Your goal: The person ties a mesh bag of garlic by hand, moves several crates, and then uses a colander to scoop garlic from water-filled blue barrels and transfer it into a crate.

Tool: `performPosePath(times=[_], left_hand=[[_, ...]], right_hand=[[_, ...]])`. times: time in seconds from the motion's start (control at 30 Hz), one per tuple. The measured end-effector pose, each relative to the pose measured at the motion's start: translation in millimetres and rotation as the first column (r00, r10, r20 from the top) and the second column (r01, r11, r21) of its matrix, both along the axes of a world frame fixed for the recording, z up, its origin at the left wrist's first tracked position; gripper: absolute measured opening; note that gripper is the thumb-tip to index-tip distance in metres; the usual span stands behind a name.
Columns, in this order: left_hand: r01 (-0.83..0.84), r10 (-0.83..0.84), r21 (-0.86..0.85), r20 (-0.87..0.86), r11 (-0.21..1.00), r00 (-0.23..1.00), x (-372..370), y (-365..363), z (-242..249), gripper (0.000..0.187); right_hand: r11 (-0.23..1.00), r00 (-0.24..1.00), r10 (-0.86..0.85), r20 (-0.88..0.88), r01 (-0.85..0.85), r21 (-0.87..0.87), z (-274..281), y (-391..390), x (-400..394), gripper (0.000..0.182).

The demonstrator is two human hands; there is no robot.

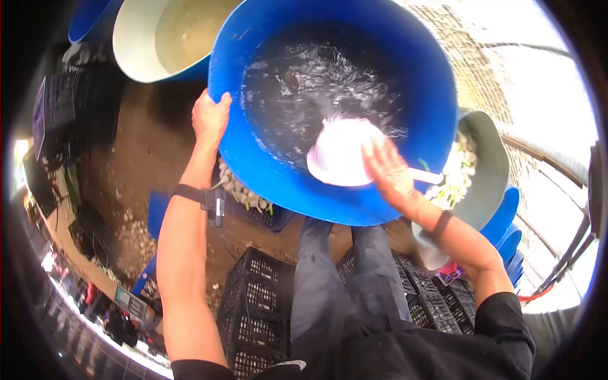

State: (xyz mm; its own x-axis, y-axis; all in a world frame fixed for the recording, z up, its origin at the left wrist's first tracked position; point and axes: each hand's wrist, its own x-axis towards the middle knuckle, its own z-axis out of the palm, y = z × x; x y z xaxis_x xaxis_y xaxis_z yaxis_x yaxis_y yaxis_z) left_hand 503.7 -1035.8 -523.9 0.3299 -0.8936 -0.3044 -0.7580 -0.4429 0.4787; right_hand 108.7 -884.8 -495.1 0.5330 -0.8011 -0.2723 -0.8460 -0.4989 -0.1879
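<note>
A big blue tub (285, 190) of dark, rippling water takes up the top middle of the view. My left hand (211, 119) grips its rim on the left, the thumb over the edge. Over the near part of the water is a white-pink plastic strainer (339, 152), bright with glare. My right hand (389, 171) lies against its right side with fingers extended, and I take it to be holding the strainer. The strainer's pale handle (427, 176) sticks out to the right, past the hand. The thumb and the strainer's inside are hard to make out.
A pale tub (136, 44) of cloudy water stands at upper left. Pale bulbs, perhaps garlic or onions (244, 190), lie beneath the blue tub, and more pale vegetables (461, 168) fill a grey tub (497, 164) at right. Black crates (256, 310) flank my legs.
</note>
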Motion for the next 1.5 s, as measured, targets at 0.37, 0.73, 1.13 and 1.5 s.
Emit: performPosePath(times=[0.37,0.73,1.13,1.5], left_hand=[[0.081,-0.065,-0.364,0.055,0.928,0.996,-108.0,119.9,71.5,0.068],[-0.045,0.123,-0.210,0.377,0.977,0.918,-161.2,191.1,10.8,0.073],[-0.071,0.148,-0.308,0.233,0.949,0.961,-169.7,180.9,4.9,0.049],[-0.073,0.125,-0.220,0.233,0.973,0.964,-157.2,190.0,2.8,0.046]], right_hand=[[0.428,0.303,-0.864,0.401,0.862,0.272,95.4,25.0,-129.3,0.056],[0.181,0.168,-0.983,-0.067,0.930,-0.319,-103.8,200.3,-524.0,0.062],[-0.095,-0.289,-0.950,0.114,0.619,0.780,-377.7,177.8,-500.1,0.036],[0.018,-0.318,-0.943,0.098,0.247,0.969,-309.1,148.3,-333.0,0.034]])
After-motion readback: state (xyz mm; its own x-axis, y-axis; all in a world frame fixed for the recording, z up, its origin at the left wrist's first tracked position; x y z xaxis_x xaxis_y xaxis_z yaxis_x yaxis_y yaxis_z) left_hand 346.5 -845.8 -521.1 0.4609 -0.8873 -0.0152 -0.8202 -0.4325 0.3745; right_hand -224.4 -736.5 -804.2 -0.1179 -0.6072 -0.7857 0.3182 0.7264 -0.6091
